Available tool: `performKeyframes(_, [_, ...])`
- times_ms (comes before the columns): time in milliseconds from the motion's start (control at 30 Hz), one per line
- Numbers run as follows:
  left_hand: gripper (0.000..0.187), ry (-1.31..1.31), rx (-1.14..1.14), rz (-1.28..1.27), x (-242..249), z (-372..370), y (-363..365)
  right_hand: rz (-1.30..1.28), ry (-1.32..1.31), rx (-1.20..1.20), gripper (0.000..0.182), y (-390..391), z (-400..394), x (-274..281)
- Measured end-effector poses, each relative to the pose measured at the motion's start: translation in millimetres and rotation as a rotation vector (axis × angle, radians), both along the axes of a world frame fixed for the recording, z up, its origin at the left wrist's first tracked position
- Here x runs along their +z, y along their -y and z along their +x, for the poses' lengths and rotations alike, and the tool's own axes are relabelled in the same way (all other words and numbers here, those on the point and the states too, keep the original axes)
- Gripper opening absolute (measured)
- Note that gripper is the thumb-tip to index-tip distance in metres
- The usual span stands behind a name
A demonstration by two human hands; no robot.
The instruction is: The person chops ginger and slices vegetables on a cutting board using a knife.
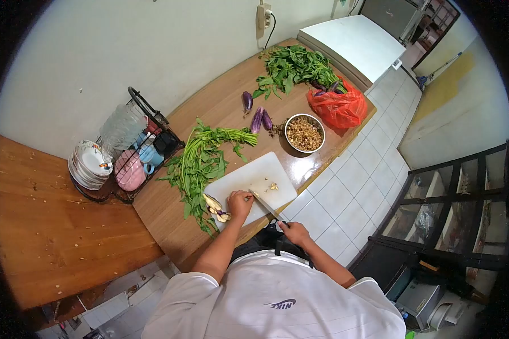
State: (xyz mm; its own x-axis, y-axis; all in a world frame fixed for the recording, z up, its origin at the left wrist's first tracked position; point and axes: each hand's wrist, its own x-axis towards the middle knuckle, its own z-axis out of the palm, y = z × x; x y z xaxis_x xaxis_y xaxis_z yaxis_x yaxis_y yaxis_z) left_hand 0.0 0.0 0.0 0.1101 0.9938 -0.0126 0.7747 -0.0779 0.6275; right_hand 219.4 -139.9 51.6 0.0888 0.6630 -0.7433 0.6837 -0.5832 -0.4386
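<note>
Pinning a cut eggplant piece (216,209) with left hand (240,202) at near-left corner of white cutting board (249,176), fingers curled down on it. Right hand (295,231) clamped on knife (267,205) handle, blade angled across board toward left hand. Eggplant likely light, soft-fleshed, skin slick; best pinned from top with fingertips tucked back from the blade. Small chopped bits (272,186) mid-board. Leafy greens bunch (201,161) just left of board on wooden surface (209,113). Whole purple eggplants (258,117) farther back, bowl of chopped stuff (304,133) beside, red bag (338,105) near edge. Dish rack (133,150) far left.
</note>
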Motion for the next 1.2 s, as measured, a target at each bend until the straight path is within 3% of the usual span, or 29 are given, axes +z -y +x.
performKeyframes(167, [0.007,0.032,0.000,0.044,5,2,-4,0.131,-0.025,-0.111,0.076,-6,6,-8])
performKeyframes(367, [0.006,0.066,0.018,0.067,0,-1,-1,-0.003,-0.086,-0.053,0.079,10,8,7])
performKeyframes(700, [0.006,0.044,0.023,0.072,-1,0,-3,0.001,0.005,0.000,0.078,0,1,-7])
performKeyframes(767, [0.006,0.083,0.001,0.038,8,0,-3,0.095,0.027,-0.041,0.078,-2,-1,-9])
performKeyframes(1200, [0.006,0.099,0.026,0.119,-7,-1,-2,-0.024,-0.094,-0.047,0.078,10,4,-4])
